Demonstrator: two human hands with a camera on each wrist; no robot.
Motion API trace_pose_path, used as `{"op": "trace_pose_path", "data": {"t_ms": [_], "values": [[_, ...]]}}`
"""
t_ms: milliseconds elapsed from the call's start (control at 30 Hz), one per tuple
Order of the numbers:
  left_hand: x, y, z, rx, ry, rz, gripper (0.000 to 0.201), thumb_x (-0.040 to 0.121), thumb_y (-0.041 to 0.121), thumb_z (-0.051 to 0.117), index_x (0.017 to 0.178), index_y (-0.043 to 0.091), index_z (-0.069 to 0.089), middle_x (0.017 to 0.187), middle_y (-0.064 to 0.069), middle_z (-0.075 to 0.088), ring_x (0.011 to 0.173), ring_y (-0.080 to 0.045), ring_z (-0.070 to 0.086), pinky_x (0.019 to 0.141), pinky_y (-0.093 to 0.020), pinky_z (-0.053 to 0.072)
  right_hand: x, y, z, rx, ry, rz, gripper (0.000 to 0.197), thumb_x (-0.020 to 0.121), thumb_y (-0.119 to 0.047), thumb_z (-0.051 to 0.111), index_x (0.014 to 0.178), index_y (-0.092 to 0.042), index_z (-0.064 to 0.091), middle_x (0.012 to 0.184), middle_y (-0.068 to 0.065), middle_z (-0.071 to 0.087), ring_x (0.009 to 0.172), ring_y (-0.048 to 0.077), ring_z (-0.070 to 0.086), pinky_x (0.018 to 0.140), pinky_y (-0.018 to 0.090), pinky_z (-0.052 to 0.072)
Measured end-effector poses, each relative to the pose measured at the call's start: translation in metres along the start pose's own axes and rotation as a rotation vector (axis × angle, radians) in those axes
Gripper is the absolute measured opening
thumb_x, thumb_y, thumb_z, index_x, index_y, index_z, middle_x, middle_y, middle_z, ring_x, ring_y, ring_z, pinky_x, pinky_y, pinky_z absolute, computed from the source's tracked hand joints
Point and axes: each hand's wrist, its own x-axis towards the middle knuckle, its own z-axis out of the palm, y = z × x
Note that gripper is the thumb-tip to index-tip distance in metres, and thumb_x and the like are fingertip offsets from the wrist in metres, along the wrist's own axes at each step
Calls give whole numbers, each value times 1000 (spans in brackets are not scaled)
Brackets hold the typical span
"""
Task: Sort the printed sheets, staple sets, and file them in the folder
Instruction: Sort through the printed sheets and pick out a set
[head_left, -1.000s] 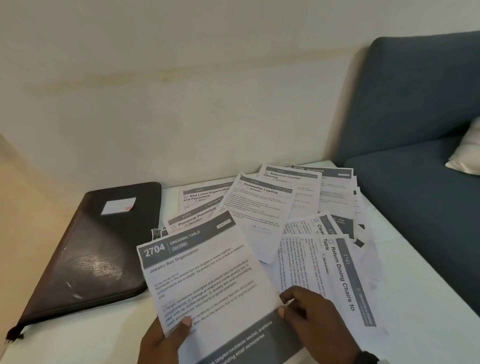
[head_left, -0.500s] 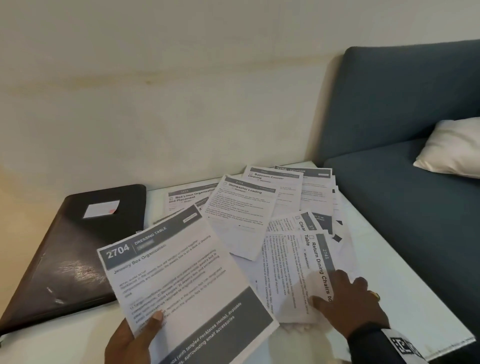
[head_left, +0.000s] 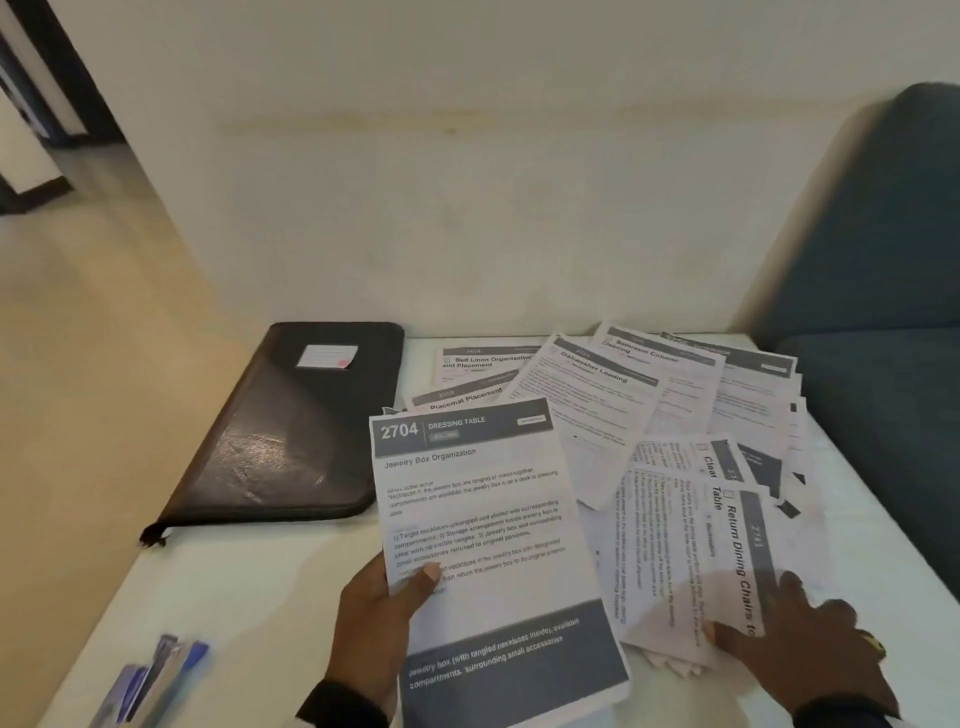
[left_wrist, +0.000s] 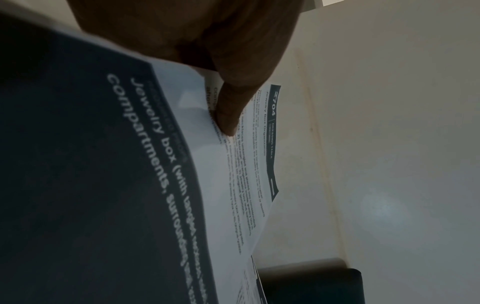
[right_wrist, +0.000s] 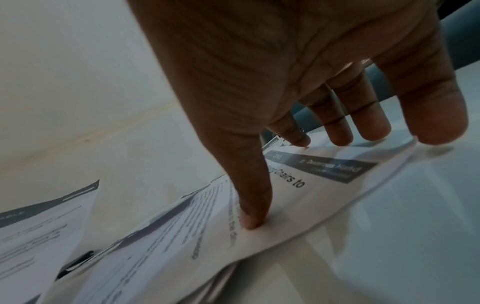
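Left hand (head_left: 374, 618) pinches the "2704 Jewelry Box" sheet (head_left: 483, 525) at its left edge, thumb on top. Right hand (head_left: 800, 644) is spread flat, fingertips pressing the "Return Dining Chairs" sheet (head_left: 691, 561), long axis pointing away from the body. Right hand is nearer that pile. Folder (head_left: 291, 431) lies closed, far left.

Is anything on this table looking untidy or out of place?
Yes. The printed sheets lie fanned and overlapping at different angles, not stacked. The "Return Dining Chairs" sheet is turned sideways under the right hand.
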Motion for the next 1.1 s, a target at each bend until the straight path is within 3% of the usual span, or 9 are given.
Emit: {"op": "trace_pose_path", "data": {"t_ms": [200, 333, 467, 533, 667, 733, 800, 933, 1100], "values": [[9, -5, -1, 132, -5, -11, 15, 86, 20, 69, 101, 22, 69, 95, 3, 75, 89, -22, 71, 80, -39, 55, 7, 8, 11, 76, 25, 19, 116, 58, -81, 60, 145, -29, 2, 135, 8, 40, 125, 31, 46, 100, 47, 45], [6, -3, 2, 215, -41, 19, 12, 86, 22, 69, 97, 25, 66, 94, 5, 72, 90, -20, 67, 68, -27, 48, 0, 12, 8, 171, 47, 21, 117, 70, -57, 72, 147, -28, -10, 127, 12, 42, 112, 33, 55, 93, 44, 48], [5, -8, 4, 254, -67, 67, 25, 85, 12, 70, 106, 24, 66, 100, 7, 72, 94, -14, 65, 80, -26, 47, 6, 16, 10, 254, 157, -39, 75, 78, -27, 67, 137, -26, 20, 97, 4, 62, 86, 27, 64, 81, 42, 56], [7, -9, 5, 320, -95, 93, 29, 84, 13, 71, 111, 24, 65, 102, 4, 71, 93, -9, 63, 78, -21, 44, 10, 21, 7, 381, 199, -43, 60, 81, -18, 63, 131, -29, 32, 92, 1, 66, 81, 24, 65, 76, 37, 57], [10, -7, 3, 436, -114, 95, 31, 85, 16, 70, 115, 18, 64, 106, -7, 69, 93, -21, 60, 86, -28, 40, 13, 31, -3, 488, 264, -37, 7, 83, -20, 60, 88, -22, 55, 85, -2, 68, 75, 19, 63, 73, 35, 57], [10, -9, 3, 450, -115, 77, 28, 85, 14, 70, 111, 21, 63, 108, -9, 68, 98, -27, 60, 89, -32, 41, 17, 36, -5, 538, 285, -30, 10, 85, -21, 58, 75, -21, 56, 81, -2, 67, 75, 19, 62, 74, 39, 57], [11, -11, 3, 430, -121, 60, 28, 84, 9, 70, 106, 23, 63, 108, -11, 68, 102, -31, 61, 94, -36, 42, 18, 40, -9, 724, 267, -24, 11, 89, -22, 56, 78, -24, 55, 81, -2, 65, 76, 21, 64, 69, 42, 59], [5, -4, 9, 371, -127, 41, 28, 83, -2, 68, 110, 7, 65, 104, -15, 65, 98, -28, 57, 91, -31, 38, 16, 49, -21, 1055, 269, 10, 6, 91, -21, 61, 95, -20, 57, 88, 4, 69, 75, 25, 68, 54, 36, 59], [3, -3, 14, 491, -142, 121, 28, 84, 8, 70, 89, 34, 61, 103, -8, 66, 102, -28, 57, 94, -29, 38, 14, 54, -27, 1604, 119, 28, 27, 85, -5, 70, 110, -8, 60, 97, 15, 73, 86, 29, 70, 71, 39, 58]]}}
